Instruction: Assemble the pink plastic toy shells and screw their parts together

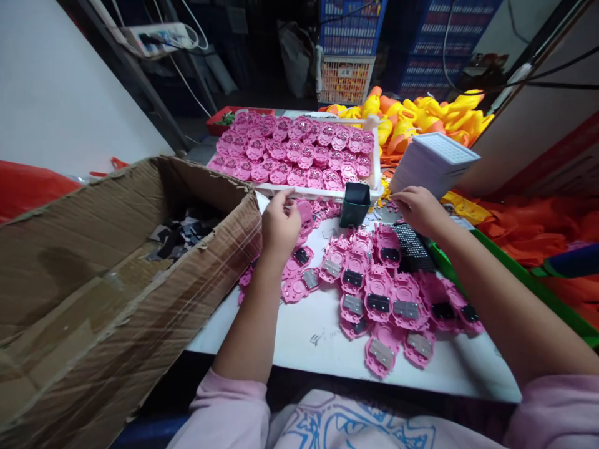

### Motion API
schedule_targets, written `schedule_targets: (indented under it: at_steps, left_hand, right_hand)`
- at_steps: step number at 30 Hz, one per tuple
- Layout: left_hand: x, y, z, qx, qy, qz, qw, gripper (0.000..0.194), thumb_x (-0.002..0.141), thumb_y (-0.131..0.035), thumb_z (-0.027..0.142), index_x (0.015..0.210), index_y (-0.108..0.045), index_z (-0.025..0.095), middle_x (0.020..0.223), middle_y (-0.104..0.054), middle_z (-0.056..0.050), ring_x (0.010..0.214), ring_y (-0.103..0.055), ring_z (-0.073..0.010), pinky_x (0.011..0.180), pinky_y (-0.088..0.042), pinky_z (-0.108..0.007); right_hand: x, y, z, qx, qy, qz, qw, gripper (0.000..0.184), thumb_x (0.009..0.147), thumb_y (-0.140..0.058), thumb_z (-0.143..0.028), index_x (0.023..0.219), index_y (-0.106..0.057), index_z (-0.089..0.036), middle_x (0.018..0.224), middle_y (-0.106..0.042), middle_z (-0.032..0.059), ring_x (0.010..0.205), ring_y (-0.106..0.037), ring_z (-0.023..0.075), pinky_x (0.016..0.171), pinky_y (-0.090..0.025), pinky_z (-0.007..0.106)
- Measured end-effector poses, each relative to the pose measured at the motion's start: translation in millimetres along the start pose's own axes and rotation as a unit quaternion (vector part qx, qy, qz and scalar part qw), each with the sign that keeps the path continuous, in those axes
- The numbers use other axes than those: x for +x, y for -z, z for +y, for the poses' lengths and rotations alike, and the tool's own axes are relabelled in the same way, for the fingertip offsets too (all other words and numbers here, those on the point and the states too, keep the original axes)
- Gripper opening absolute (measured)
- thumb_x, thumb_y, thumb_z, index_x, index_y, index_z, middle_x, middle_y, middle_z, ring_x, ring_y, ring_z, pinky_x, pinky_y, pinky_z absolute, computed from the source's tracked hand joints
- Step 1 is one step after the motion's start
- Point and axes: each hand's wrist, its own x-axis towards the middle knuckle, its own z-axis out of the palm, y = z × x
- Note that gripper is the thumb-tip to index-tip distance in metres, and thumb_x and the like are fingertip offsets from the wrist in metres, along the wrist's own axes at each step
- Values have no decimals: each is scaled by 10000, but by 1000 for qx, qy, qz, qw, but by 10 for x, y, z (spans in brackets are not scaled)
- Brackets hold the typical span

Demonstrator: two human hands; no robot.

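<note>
My left hand (279,226) is closed in a pinch on a pink plastic part (305,214) just in front of the white tray (322,191). My right hand (418,209) rests curled over small flat pieces near the black perforated sheet (412,247); what its fingers hold is hidden. Several pink parts (379,298) with grey or black inserts lie spread on the white table (299,333) between my arms. A dark green cup (354,204) stands between my hands.
A big open cardboard box (116,280) with dark scraps sits at left. The tray behind holds rows of pink parts (294,149). A white stack of sheets (433,163), yellow and orange plastic pieces (421,118), a green bin edge (524,280) and crates lie beyond.
</note>
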Motion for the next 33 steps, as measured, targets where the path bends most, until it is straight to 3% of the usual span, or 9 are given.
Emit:
schedule_targets:
  at_steps: [3,6,10,13,16,19,24,28,33]
  left_hand:
    - [-22,-43,94,-256,55,11,965,335,752,-569,177,1084,-610,175,959,-645,-50,860,-622,-152,752,-522,-263]
    - [-126,-88,296,-410,156,-54,897,327,728,-603,189,1054,-605,210,964,-627,-20,774,-610,-115,636,-499,-214]
    - [-317,-164,552,-474,235,-153,835,254,804,-543,178,1042,-604,239,892,-615,5,710,-584,-87,641,-480,-216]
    - [-430,-225,652,-491,274,-211,800,276,871,-442,196,1095,-593,253,836,-598,-3,637,-535,-83,589,-458,-220]
    - [-516,-245,713,-474,296,-262,787,332,895,-384,350,1133,-586,236,879,-615,-50,612,-491,-107,513,-407,-229]
    - [-605,-220,774,-460,319,-334,759,489,834,-364,505,1174,-564,216,970,-629,-105,666,-510,-157,498,-385,-258]
    - [-756,-212,874,-475,353,-445,672,566,663,-486,359,1210,-512,213,1058,-627,-123,720,-559,-193,516,-391,-275]
    - [-833,-264,931,-494,377,-478,621,495,709,-544,325,1194,-494,238,1033,-639,-103,776,-618,-213,506,-394,-239]
    - [-875,-297,942,-481,390,-475,625,396,802,-559,377,1167,-524,226,984,-658,-93,806,-657,-256,511,-462,-271]
  right_hand:
    - [-344,169,-256,167,-18,106,980,256,907,-437,-264,1012,-648,-165,996,-645,106,876,-596,166,747,-471,283]
    - [-717,225,-498,426,-48,144,892,181,857,-557,-370,901,-612,-204,772,-621,29,674,-555,123,597,-452,250]
    - [-1037,182,-702,607,-89,138,778,175,793,-658,-363,840,-605,-204,704,-614,0,615,-552,93,551,-463,223]
    - [-1114,132,-780,660,-95,120,736,159,789,-666,-337,865,-632,-202,732,-645,13,640,-586,96,568,-494,229]
    - [-1122,95,-823,666,-73,95,737,170,811,-638,-321,938,-651,-208,842,-676,36,721,-616,109,634,-519,250]
    - [-1128,91,-834,634,-40,114,764,158,859,-574,-297,977,-648,-223,906,-669,39,785,-617,117,689,-514,276]
    - [-1160,171,-829,534,34,194,822,95,885,-538,-226,898,-632,-220,828,-647,19,789,-603,116,722,-497,295]
    - [-1176,236,-839,479,67,234,844,133,869,-544,-154,942,-617,-238,896,-658,30,848,-618,131,737,-513,303]
    - [-1177,237,-824,463,73,232,853,189,859,-552,-134,994,-627,-243,944,-659,41,885,-630,134,759,-530,296]
